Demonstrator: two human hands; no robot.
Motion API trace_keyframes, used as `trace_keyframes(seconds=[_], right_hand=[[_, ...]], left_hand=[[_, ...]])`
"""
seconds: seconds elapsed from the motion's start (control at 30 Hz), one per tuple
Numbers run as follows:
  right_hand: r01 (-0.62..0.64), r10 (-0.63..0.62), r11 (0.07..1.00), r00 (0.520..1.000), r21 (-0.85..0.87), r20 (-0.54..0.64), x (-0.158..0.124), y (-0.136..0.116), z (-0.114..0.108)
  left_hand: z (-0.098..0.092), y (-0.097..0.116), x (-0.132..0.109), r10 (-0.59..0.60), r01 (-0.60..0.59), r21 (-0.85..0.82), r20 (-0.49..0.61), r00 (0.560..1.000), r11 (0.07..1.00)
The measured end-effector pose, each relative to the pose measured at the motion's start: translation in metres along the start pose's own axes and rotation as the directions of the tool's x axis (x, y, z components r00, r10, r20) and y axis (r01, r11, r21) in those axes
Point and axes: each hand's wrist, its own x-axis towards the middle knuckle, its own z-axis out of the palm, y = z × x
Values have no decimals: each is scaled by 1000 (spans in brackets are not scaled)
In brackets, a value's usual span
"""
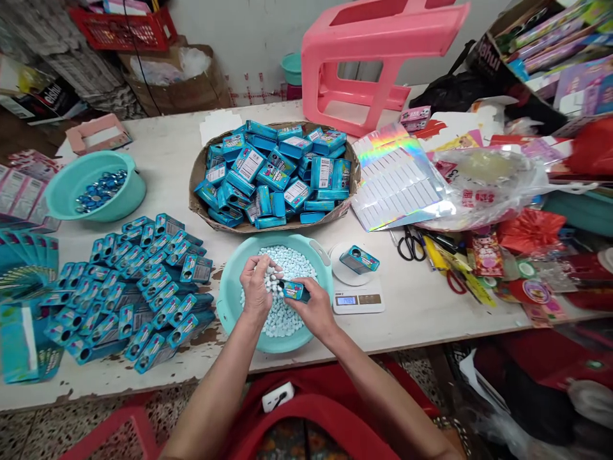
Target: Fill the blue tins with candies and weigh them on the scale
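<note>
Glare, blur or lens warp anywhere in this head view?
Head view: rainbow sheen on the shiny sheet; blue cartons at the left edge look stretched, likely wide-angle distortion; lower-right corner looks soft; small box in the right hand has partly readable lettering.

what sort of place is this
Probably a small packing workshop: a basin of pale pellets, a digital scale and many matching blue boxes share one worn table.

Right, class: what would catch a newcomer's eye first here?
Probably the pink stool on the far side of the table, then the heap of blue boxes in the cardboard tray mid-table. Nearer, over a turquoise basin of pale pellets, the right hand holds a small blue box, the left hand some pellets.
</note>
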Motion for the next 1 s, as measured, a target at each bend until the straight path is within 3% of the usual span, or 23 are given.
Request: trace_keyframes(seconds=[0.27,0.6,0.87,1.0], right_hand=[[-9,9,999,1000,38,2,3,-6,-4],[-54,57,994,998,91,-26,2,-9,-9],[-32,36,996,998,84,-44,-1,-6,-9],[-41,46,992,998,115,-41,-2,-4,-14]], left_hand=[[13,9,-7,61,-63,36,50,997,997],[22,10,-12,51,-57,74,87,995,996],[26,9,-17,-1,-5,66,94,996,998],[23,19,-15,-95,101,-46,112,989,994]])
